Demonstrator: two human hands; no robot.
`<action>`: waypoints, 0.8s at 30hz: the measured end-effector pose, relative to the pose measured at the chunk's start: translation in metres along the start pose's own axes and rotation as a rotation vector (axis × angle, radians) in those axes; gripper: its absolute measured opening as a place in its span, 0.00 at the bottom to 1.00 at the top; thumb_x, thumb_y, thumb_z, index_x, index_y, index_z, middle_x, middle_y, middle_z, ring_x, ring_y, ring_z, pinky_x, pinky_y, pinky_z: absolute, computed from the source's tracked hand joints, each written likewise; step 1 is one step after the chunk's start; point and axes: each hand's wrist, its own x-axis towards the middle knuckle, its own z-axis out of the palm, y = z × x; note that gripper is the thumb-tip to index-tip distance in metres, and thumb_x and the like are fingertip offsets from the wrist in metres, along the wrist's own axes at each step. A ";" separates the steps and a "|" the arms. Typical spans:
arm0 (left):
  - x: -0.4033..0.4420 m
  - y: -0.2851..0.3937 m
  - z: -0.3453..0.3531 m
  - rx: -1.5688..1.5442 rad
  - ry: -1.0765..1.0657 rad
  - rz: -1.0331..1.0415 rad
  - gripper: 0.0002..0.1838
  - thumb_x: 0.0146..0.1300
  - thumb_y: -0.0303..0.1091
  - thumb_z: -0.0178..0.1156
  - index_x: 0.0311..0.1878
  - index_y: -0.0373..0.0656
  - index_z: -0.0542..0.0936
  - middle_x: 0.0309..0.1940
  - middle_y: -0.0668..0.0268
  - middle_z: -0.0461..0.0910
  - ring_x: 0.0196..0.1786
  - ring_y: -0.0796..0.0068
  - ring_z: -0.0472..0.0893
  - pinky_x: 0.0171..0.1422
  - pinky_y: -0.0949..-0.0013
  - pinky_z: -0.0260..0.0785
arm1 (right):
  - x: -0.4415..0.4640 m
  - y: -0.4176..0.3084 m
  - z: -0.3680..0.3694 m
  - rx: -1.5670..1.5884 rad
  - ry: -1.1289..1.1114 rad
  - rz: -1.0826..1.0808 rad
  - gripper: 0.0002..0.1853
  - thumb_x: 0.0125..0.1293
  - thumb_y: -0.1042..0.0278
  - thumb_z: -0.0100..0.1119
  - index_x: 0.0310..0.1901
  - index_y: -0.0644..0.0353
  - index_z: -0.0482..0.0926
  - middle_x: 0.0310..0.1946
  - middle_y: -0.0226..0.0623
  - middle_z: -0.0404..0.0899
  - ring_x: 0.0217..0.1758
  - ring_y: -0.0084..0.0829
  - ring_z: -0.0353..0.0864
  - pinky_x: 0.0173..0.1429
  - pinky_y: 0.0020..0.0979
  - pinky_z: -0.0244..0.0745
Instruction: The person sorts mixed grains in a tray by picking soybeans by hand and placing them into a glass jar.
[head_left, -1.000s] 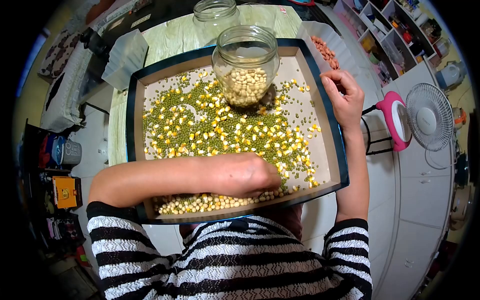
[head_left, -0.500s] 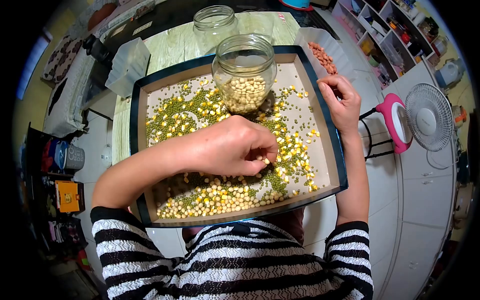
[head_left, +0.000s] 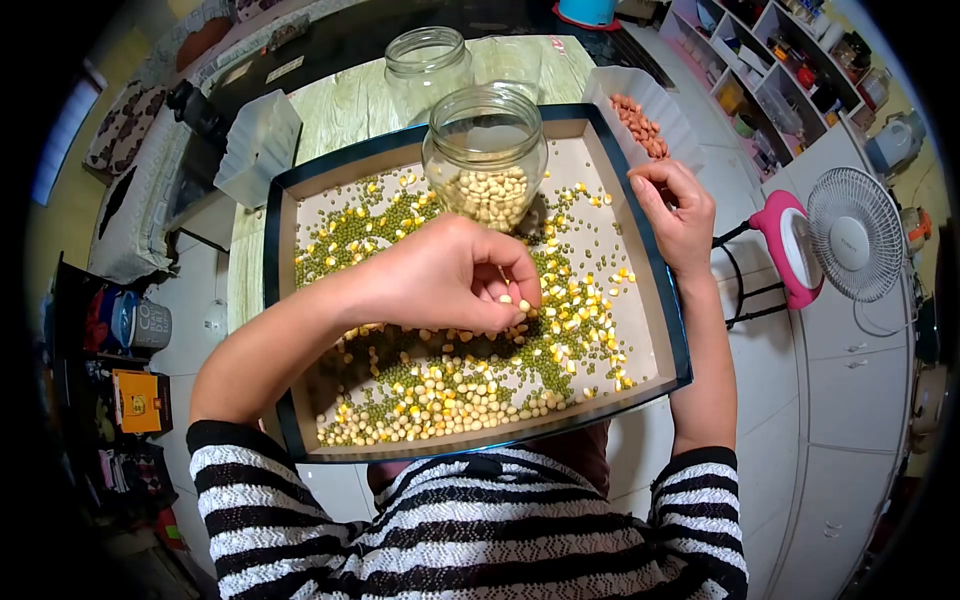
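My left hand [head_left: 440, 275] is closed in a pinch above the middle of a shallow cardboard tray [head_left: 640, 345] with dark blue outer edges. Pale soybeans [head_left: 507, 300] show between its thumb and fingers. Beneath it, green mung beans [head_left: 345, 240], yellow-and-white corn kernels [head_left: 590, 315] and more soybeans [head_left: 430, 405] are scattered, the soybeans thickest along the near side. A glass jar [head_left: 485, 150] partly filled with soybeans stands inside the tray at the far side, just beyond my left hand. My right hand [head_left: 682, 215] has its fingers curled at the tray's right rim, gripping it.
Behind the tray, an open glass jar [head_left: 428, 75] stands on the light wood-patterned table [head_left: 340, 95]. A translucent container [head_left: 258, 150] is at left; another [head_left: 675, 115] at right holds reddish peanuts [head_left: 638, 125]. A pink-and-white fan [head_left: 795, 245] stands farther right.
My left hand has risen slightly and shifted left and toward the jar, with the soybeans now showing more plainly in its fingers. My right hand stays at the tray rim.
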 end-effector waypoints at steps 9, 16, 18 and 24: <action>0.000 0.049 -0.055 0.149 0.265 0.263 0.07 0.54 0.26 0.62 0.37 0.37 0.78 0.30 0.70 0.79 0.33 0.86 0.78 0.40 0.82 0.72 | -0.001 -0.001 0.000 -0.007 -0.002 0.004 0.03 0.57 0.74 0.60 0.31 0.63 0.79 0.26 0.31 0.76 0.25 0.20 0.73 0.30 0.21 0.67; 0.021 0.047 -0.080 0.584 0.426 0.241 0.08 0.55 0.23 0.61 0.39 0.35 0.77 0.33 0.69 0.79 0.39 0.83 0.79 0.47 0.77 0.73 | -0.001 -0.001 0.001 -0.016 0.006 0.004 0.03 0.57 0.74 0.60 0.32 0.63 0.79 0.26 0.31 0.76 0.24 0.18 0.72 0.30 0.21 0.67; 0.020 0.043 -0.075 0.675 0.500 0.320 0.10 0.55 0.23 0.61 0.42 0.35 0.78 0.36 0.68 0.80 0.41 0.79 0.79 0.50 0.74 0.73 | -0.001 -0.002 0.000 -0.018 0.000 0.009 0.03 0.57 0.74 0.60 0.32 0.63 0.79 0.25 0.31 0.76 0.24 0.18 0.72 0.30 0.21 0.67; 0.008 0.026 -0.006 0.572 -0.015 0.345 0.09 0.52 0.24 0.64 0.38 0.39 0.79 0.34 0.64 0.78 0.37 0.73 0.80 0.40 0.73 0.76 | 0.000 0.002 0.001 0.011 0.007 -0.012 0.03 0.58 0.73 0.60 0.31 0.63 0.79 0.25 0.30 0.76 0.23 0.18 0.71 0.29 0.20 0.66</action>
